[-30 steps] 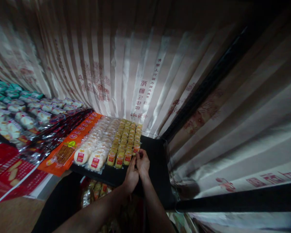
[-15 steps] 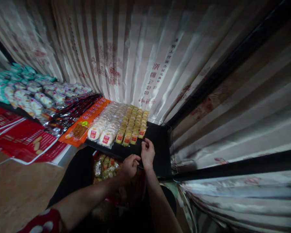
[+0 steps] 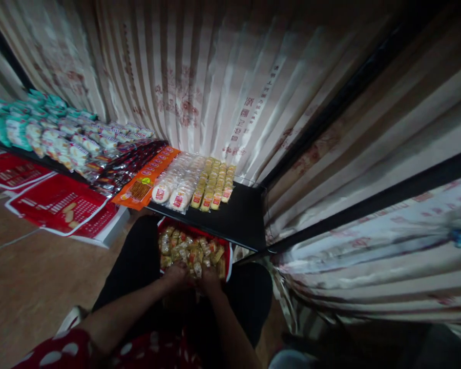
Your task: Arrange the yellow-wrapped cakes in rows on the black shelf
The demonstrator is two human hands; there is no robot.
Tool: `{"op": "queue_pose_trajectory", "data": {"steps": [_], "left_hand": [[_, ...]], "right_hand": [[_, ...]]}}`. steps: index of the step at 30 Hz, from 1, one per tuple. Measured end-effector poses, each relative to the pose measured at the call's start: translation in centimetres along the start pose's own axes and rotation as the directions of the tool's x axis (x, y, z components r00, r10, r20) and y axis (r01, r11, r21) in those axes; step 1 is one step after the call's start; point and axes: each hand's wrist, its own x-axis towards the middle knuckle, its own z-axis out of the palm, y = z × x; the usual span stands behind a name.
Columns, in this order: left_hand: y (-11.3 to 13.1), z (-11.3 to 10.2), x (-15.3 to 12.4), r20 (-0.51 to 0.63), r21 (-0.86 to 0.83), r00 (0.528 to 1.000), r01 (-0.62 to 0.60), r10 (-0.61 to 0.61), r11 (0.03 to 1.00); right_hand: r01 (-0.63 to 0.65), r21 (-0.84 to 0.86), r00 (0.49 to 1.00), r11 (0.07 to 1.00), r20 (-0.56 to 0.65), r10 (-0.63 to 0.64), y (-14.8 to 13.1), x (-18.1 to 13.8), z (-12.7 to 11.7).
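A red box (image 3: 226, 245) full of small yellow wrapped snacks (image 3: 188, 251) sits below the black shelf (image 3: 238, 220). My left hand (image 3: 176, 274) and my right hand (image 3: 209, 279) both reach into the near end of this box, knuckles up, fingers curled down among the packets. What the fingers grip is hidden in the dim light. On the shelf above, rows of small yellow packets (image 3: 215, 179) lie beside white round cakes (image 3: 172, 192) in clear wrap.
An orange packet row (image 3: 146, 179), dark red packets (image 3: 126, 164) and green-and-white packets (image 3: 30, 128) run leftward along the shelf. Red printed boxes (image 3: 57, 205) stand on the wooden floor (image 3: 30, 277). Striped cream curtains (image 3: 223, 82) hang behind and to the right.
Both hands have dropped from the shelf's yellow packets down into the red box below. The view has pulled back and tilted down, bringing the box and floor into sight.
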Motion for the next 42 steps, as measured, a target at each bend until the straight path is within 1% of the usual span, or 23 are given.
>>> {"op": "queue_pose_trajectory", "data": {"steps": [5, 8, 13, 17, 22, 28, 31, 37, 39, 42], "left_hand": [[0.2, -0.3, -0.7, -0.011, 0.052, 0.999, -0.047, 0.048, 0.998], [0.2, -0.4, -1.0, -0.005, 0.075, 0.997, -0.07, 0.071, 0.995], [0.2, -0.5, -1.5, 0.002, 0.097, 0.996, -0.09, 0.091, 0.991], [0.4, -0.8, -1.8, 0.018, 0.129, 0.993, -0.117, 0.116, 0.985], [0.7, -1.1, -2.0, 0.044, 0.147, 0.992, -0.123, 0.117, 0.981], [0.4, -0.6, -2.3, 0.016, 0.133, 0.992, -0.128, 0.127, 0.983], [0.3, -0.6, -2.5, 0.001, 0.145, 0.99, -0.141, 0.143, 0.979], [0.0, -0.7, -2.3, 0.06, 0.232, 0.987, -0.16, 0.15, 0.96], [-0.2, -0.5, -2.1, 0.053, 0.235, 0.985, -0.171, 0.163, 0.957], [-1.0, -0.4, -2.0, 0.012, 0.236, 0.99, -0.141, 0.142, 0.962]], "right_hand": [[-0.046, -0.03, 0.999, 0.998, -0.023, 0.046, -0.8, -0.6, 0.4], [-0.103, -0.035, 0.994, 0.994, -0.038, 0.102, -1.1, -0.5, 0.4], [-0.163, -0.043, 0.986, 0.986, -0.033, 0.162, -1.5, -0.3, 0.5], [-0.135, -0.048, 0.991, 0.99, -0.026, 0.134, -2.5, -0.3, 0.5], [-0.083, -0.043, 0.996, 0.996, -0.025, 0.082, -3.3, -0.6, 0.6], [-0.058, -0.067, 0.998, 0.996, -0.008, 0.058, -3.0, -1.1, 0.4], [-0.034, -0.077, 0.999, 0.996, 0.005, 0.035, -3.3, -1.0, 0.1], [0.024, -0.057, 0.999, 0.998, 0.024, -0.023, -4.3, -1.3, -0.4], [0.017, -0.047, 0.999, 0.999, 0.028, -0.016, -4.2, -1.6, -0.5], [0.018, -0.035, 0.999, 0.999, 0.043, -0.016, -4.1, -1.8, -0.3]]}}
